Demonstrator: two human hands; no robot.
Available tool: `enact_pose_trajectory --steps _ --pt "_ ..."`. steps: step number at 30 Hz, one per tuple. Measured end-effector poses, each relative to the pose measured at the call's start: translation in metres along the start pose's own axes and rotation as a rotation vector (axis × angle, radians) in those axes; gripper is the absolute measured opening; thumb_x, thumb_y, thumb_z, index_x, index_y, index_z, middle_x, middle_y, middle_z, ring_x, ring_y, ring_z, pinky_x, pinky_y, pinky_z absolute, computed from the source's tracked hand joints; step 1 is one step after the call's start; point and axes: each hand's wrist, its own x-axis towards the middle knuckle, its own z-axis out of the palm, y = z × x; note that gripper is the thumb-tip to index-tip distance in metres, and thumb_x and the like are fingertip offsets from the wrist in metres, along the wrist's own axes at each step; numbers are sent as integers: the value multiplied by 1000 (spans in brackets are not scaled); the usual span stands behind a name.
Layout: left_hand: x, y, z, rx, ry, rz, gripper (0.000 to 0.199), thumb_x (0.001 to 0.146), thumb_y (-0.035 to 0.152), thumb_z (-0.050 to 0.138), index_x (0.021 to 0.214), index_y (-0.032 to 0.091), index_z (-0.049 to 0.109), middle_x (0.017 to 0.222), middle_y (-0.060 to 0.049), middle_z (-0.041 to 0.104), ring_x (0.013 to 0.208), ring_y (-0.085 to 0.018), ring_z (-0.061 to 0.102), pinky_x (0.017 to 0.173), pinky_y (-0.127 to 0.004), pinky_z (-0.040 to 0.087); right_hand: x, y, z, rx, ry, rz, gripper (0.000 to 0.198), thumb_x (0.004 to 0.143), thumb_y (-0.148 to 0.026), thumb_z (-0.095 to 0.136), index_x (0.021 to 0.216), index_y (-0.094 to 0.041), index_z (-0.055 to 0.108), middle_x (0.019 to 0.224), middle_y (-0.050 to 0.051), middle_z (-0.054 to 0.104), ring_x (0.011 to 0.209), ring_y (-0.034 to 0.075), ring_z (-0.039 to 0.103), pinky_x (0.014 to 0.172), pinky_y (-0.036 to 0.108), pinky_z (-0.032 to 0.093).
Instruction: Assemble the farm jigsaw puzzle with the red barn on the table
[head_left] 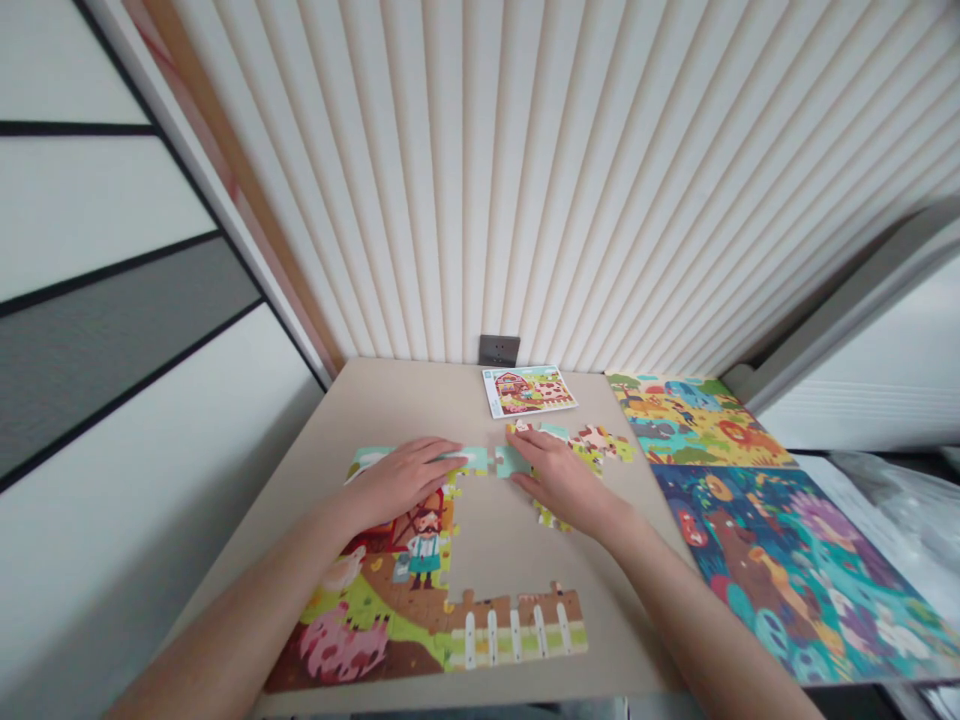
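Note:
A farm jigsaw puzzle [409,600] lies partly assembled on the table, with a pig at the lower left, a farmer in the middle and a white fence at the lower right. My left hand [401,482] rests on its upper edge, fingers stretched out flat towards a light blue sky piece [476,460]. My right hand [559,478] has its thumb and fingers around a light blue puzzle piece [508,462], just right of that edge. A narrow gap shows between the two blue pieces. Loose puzzle pieces [600,442] lie behind and partly under my right hand.
A reference picture card [531,390] of the farm lies at the back, below a wall socket [499,350]. To the right are a yellow safari puzzle [697,420] and a dark blue forest puzzle [795,570]. A ribbed white panel [450,180] stands behind the table [307,440].

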Motion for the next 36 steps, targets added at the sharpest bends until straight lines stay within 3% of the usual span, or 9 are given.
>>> enact_pose_trajectory --steps 5,16,21,26,30,36 --pt "-3 1 -5 -34 -2 -1 41 106 19 54 145 30 61 145 -7 62 135 -24 59 118 -42 47 20 8 28 30 -22 16 57 91 -15 71 147 -19 61 142 15 68 132 30 64 115 46 49" --pt "7 25 -12 0 65 -32 28 109 25 49 132 21 66 141 -11 63 134 -27 57 117 -48 46 17 10 32 92 -1 69 57 89 -22 74 145 -22 62 139 11 71 130 29 64 114 47 48" --pt "17 40 -8 -20 50 61 38 108 28 51 144 20 60 145 -12 63 136 -28 56 120 -49 42 15 13 36 96 -6 77 60 89 -26 77 147 -24 60 141 11 70 131 31 62 113 51 46" --pt "21 42 -6 -61 56 97 39 109 29 50 145 24 61 144 -10 65 136 -26 57 118 -48 44 12 18 30 61 5 72 52 97 -29 69 148 -26 59 143 10 69 131 29 61 113 49 45" --pt "20 40 -5 -72 46 90 39 108 31 52 145 25 62 143 -10 65 134 -27 57 117 -48 45 5 27 18 -58 12 87 40 105 -20 51 143 -27 64 142 7 70 130 26 61 110 46 45" --pt "19 40 -5 -70 13 53 39 107 32 54 145 26 62 150 -10 59 139 -28 54 118 -50 45 -2 37 8 -211 -29 103 46 99 -10 53 138 -29 68 142 8 71 135 31 59 114 55 39"
